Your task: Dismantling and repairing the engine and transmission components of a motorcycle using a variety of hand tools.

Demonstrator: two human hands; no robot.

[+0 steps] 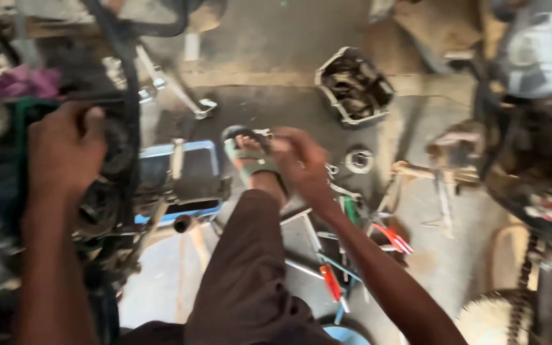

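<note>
Your left hand [65, 150] sits at the far left, fingers curled and pressed against a dark round engine part [113, 150] on the machine there; the thumb points up beside it, and the blur keeps you from telling whether the fingers actually grip it or only rest on it. A black hose [129, 96] runs down just right of that hand. Further right, a blue tray [202, 150] lies on the floor [276, 38] with greasy parts in it, well apart from either hand. Your knee in brown trousers rises in the middle, and your foot wears a green sandal [250, 160] just beyond it. Your right hand [301, 163] hangs over that sandal, fingers bunched together near a small metal piece [264, 134] at its toe end; whether it pinches the piece cannot be told. Below the right forearm, red-handled tools [330, 281] lie scattered on the floor. Beyond the hand lie a metal ring [359, 160] and a grey engine cover [354, 86].
</note>
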